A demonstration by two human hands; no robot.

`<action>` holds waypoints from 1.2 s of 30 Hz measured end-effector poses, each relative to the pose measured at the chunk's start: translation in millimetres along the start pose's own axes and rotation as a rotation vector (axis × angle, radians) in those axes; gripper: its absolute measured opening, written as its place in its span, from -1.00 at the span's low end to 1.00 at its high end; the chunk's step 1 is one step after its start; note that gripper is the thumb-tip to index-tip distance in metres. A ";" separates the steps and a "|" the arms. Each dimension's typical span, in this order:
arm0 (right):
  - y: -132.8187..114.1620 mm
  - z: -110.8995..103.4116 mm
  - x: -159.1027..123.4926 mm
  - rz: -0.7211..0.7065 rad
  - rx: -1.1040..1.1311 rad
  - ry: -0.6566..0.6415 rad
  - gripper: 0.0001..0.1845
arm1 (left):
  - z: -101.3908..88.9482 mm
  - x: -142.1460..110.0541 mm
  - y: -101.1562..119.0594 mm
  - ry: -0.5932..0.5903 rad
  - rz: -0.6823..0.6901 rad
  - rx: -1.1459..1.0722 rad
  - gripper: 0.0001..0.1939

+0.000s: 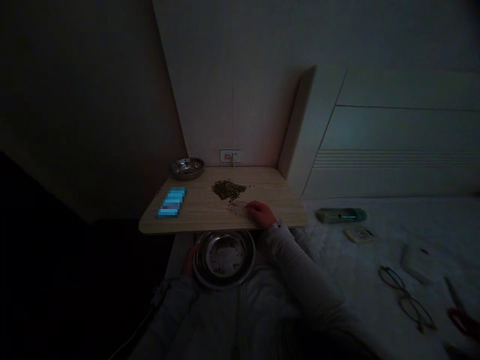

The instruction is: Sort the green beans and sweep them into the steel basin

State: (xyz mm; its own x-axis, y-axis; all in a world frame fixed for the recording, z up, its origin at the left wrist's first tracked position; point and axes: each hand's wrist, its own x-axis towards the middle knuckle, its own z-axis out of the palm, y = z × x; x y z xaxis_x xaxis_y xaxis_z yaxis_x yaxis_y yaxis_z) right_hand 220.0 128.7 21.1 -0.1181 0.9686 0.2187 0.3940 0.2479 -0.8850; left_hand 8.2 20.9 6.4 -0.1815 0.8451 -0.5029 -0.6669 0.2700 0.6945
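Observation:
A pile of small dark grains (228,189) lies on a light wooden table (202,215). My right hand (260,213) rests on the table just right of and below the pile, fingers curled over a few stray grains. My left hand (188,261) grips the left rim of a steel bowl (224,257) held just below the table's front edge. The bowl has a few grains in it. The room is very dark.
A second small steel bowl (186,167) sits at the table's back left. A lit, blurred phone screen (172,202) lies on the left. A wall socket (230,156) is behind. On the bed at right lie a green case (340,215), glasses (407,298) and scissors (460,310).

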 end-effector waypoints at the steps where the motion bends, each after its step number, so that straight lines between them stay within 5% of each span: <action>1: -0.4 -0.3 -2.4 0.006 0.021 0.000 -0.81 | 0.2 -0.6 -0.1 0.015 0.002 -0.001 -0.85; 8: -5.2 -0.6 -6.0 0.046 -0.012 0.069 -0.80 | 5.2 -6.3 2.6 0.060 0.015 -0.006 -0.76; 13: -3.3 -1.6 -6.1 0.037 0.010 0.084 -0.83 | -9.3 9.7 -4.1 0.016 0.039 0.027 -0.82; 28: -1.6 -1.3 -7.1 0.025 -0.136 -0.106 -0.81 | -2.6 3.1 -1.8 0.065 0.006 0.040 -0.80; 36: -6.9 -0.2 -10.1 0.039 0.039 -0.301 -0.81 | 8.8 -9.0 4.9 0.057 -0.008 0.016 -0.72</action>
State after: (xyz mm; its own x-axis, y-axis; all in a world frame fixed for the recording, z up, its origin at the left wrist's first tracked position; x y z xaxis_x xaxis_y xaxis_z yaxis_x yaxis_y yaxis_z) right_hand 218.7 117.2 25.1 -0.3710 0.9269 0.0575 0.3691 0.2040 -0.9067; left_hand 12.9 18.7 18.9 -0.2175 0.8156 -0.5362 -0.6571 0.2839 0.6983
